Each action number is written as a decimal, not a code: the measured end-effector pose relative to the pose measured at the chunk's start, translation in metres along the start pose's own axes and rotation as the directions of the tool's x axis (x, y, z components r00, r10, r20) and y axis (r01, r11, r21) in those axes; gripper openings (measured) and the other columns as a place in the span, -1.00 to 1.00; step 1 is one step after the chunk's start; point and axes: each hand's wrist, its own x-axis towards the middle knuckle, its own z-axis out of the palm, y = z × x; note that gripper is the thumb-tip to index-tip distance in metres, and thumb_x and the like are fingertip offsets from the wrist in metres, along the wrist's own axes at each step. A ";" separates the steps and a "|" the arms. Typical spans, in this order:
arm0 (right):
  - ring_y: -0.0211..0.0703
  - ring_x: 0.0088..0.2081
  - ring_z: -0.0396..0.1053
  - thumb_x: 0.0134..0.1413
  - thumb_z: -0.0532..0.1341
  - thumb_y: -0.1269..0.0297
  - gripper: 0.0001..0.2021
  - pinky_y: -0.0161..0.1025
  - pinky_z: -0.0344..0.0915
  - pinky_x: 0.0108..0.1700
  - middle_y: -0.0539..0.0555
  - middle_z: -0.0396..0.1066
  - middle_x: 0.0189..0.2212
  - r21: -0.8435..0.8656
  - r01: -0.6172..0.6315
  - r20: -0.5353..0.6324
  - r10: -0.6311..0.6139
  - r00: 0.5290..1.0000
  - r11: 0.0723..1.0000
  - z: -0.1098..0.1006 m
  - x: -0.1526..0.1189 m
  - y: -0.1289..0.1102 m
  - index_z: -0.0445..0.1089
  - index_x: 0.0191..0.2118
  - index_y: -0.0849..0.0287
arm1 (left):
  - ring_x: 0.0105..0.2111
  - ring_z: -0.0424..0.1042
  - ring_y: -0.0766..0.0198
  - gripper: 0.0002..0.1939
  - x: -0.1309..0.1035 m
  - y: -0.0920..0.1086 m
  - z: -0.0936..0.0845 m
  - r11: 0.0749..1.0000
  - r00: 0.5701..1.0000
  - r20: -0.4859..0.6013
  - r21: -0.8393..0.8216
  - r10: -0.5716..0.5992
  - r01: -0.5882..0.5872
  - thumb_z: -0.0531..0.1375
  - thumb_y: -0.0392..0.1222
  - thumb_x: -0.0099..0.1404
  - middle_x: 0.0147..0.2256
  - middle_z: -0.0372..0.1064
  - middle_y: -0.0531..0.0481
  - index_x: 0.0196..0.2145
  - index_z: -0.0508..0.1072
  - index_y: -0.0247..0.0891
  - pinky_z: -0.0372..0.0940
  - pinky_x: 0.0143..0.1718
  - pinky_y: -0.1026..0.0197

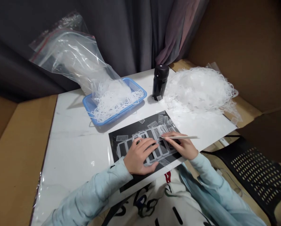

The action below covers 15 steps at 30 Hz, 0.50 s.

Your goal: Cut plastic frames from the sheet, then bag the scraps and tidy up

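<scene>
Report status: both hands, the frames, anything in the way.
Left hand spread over clear frames. Right hand pinching pale stick, tip at frames. Loose clear pieces around them on black sheet.

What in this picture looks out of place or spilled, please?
The white pile looks untidy: it lies loose at the right of the table and seems to spill past the edge. Small clear pieces also lie scattered on the black mat. I see no clear damage.

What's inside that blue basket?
The basket holds a tangled heap of white loops, with part of a clear bag over it; anything underneath is hidden.
</scene>
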 end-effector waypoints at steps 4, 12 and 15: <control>-0.08 -0.10 0.52 0.34 0.13 0.22 -0.80 -0.11 0.48 -0.03 0.13 0.56 -0.18 0.029 -0.018 0.061 0.017 0.998 0.999 0.006 0.000 0.009 0.48 -0.09 0.12 | 0.07 0.40 0.00 -0.49 0.002 -0.002 0.002 1.000 0.999 0.046 -0.023 -0.011 0.012 0.14 -0.04 0.29 0.07 0.44 -0.19 0.13 0.37 -0.32 0.13 0.13 -0.06; -0.08 -0.05 0.50 0.34 0.11 0.28 -0.81 -0.09 0.47 0.02 0.16 0.54 -0.14 -0.005 0.055 0.089 -0.055 0.995 0.998 0.007 0.000 0.006 0.45 -0.07 0.13 | 0.06 0.40 0.01 -0.50 0.002 -0.001 0.002 0.998 0.995 0.093 -0.046 -0.044 0.048 0.14 -0.03 0.31 0.10 0.41 -0.18 0.12 0.38 -0.36 0.12 0.10 -0.07; -0.07 0.00 0.46 0.37 0.06 0.33 -0.78 -0.08 0.46 0.03 0.20 0.52 -0.12 -0.063 0.148 0.153 -0.137 0.979 0.987 0.006 0.000 0.002 0.42 -0.04 0.15 | 0.06 0.40 0.00 -0.51 0.002 -0.001 0.002 0.996 0.992 0.110 -0.055 -0.066 0.072 0.14 -0.03 0.31 0.10 0.41 -0.18 0.11 0.39 -0.35 0.10 0.09 -0.08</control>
